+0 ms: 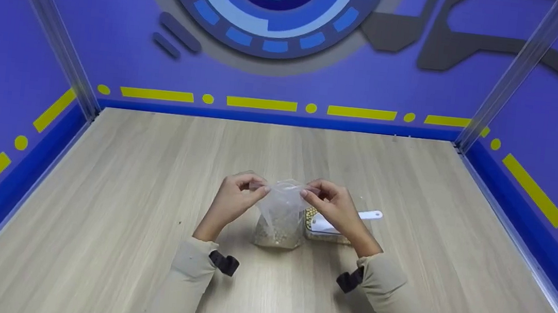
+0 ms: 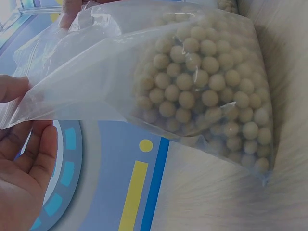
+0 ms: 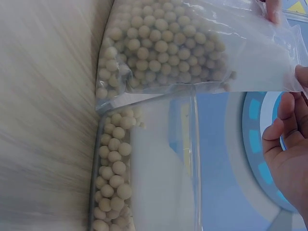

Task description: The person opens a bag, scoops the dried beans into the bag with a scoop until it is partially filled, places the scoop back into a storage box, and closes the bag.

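A clear plastic zip bag [image 1: 279, 224] stands on the table, its lower part filled with small round beige balls [image 2: 202, 82]. My left hand [image 1: 237, 197] pinches the left corner of the bag's top edge between thumb and fingers. At the opposite top corner, my right hand [image 1: 334, 206] pinches the plastic in the same way. Right beside the bag, partly hidden under the right forearm, is a clear box [image 3: 195, 159] holding more of these balls [image 3: 113, 178]. A white scoop [image 1: 371, 215] lies in the box with its handle sticking out over the right side.
The wood-grain table [image 1: 124, 202] is bounded by blue-purple panels [image 1: 86, 63] at the back and both sides. Metal posts [image 1: 63, 35] rise at the two rear corners. Black straps [image 1: 224, 263] sit at both wrists over beige sleeves.
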A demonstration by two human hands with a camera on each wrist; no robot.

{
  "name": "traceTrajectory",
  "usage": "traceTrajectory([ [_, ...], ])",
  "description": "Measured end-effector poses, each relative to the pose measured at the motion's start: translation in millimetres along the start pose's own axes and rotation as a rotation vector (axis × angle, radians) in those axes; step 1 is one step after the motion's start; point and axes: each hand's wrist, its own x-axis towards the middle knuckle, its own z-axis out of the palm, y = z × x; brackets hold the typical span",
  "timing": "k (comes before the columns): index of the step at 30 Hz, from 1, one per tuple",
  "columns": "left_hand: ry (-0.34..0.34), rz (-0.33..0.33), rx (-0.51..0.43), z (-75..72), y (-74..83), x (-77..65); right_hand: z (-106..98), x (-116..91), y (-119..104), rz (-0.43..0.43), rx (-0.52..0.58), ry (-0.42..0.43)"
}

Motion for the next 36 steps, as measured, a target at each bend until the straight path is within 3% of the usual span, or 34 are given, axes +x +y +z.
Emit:
traceTrajectory([
  [12, -0.025, 0.003, 0.018, 3.4, 1.7, 0.7, 2, 1, 0, -0.046, 0.016, -0.046],
  [24, 0.013, 0.02, 0.091, 7.9, 3.8, 2.7, 7, 1, 2, -0.043, 0.002, 0.005],
  [31, 0.015, 0.07, 0.073, 6.2, 2.9, 0.6, 10, 0, 3, -0.053, 0.006, 0.021],
  [36, 0.008, 0.058, 0.06, 6.1, 0.9, 1.2, 10, -1, 3, -0.047, 0.024, 0.021],
])
